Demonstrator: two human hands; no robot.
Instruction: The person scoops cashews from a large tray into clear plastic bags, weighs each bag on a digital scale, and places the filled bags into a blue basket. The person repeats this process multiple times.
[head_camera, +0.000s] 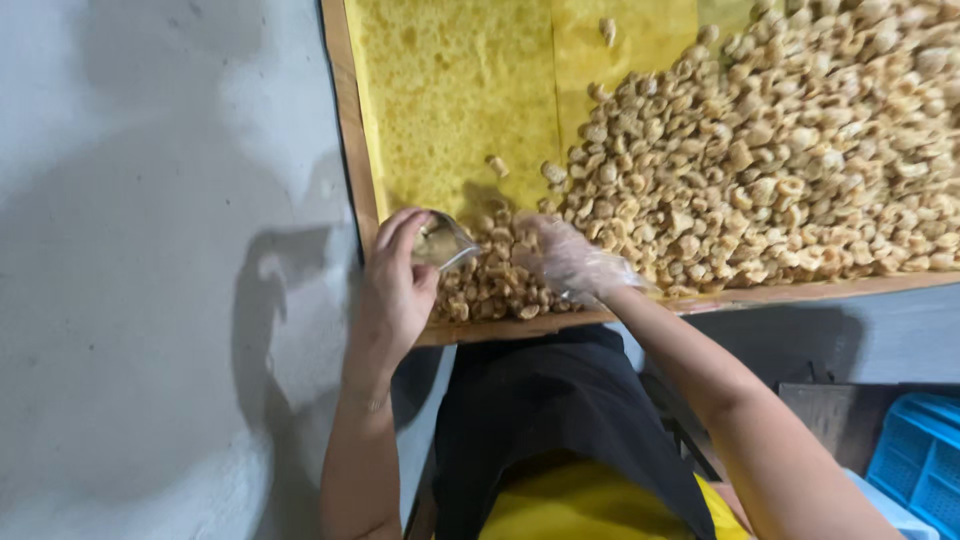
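Left hand (395, 290) gripping a small metal scoop (443, 242), already pushed into the near corner of the pale fried pieces (760, 170). Right hand (570, 262), in thin plastic glove, spread loosely on the pieces, seemingly holding nothing. Most of heap untouched in wooden tray (352, 130).

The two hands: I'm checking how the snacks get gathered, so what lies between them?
In the head view, fried snack pieces fill the gap between the left hand, holding a metal scoop, and the gloved right hand.
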